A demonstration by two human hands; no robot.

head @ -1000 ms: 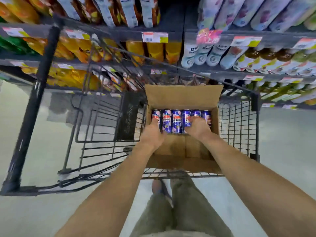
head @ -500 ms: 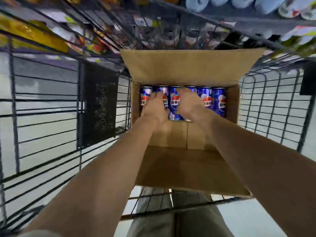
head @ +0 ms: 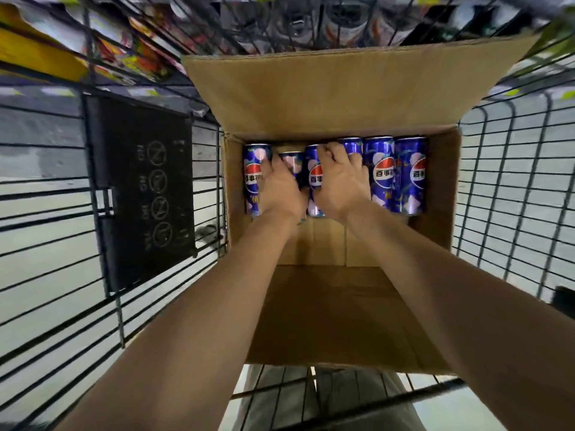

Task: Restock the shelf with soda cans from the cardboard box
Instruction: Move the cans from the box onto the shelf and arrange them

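Picking step: left hand (head: pixel 280 189) and right hand (head: pixel 340 181) curl fingers round soda cans (head: pixel 379 172) standing along the cardboard box (head: pixel 342 88) far wall. Next, probably, a straight lift clear of neighbours.

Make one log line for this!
left hand: grips soda can | right hand: grips another can | cardboard box: in cart
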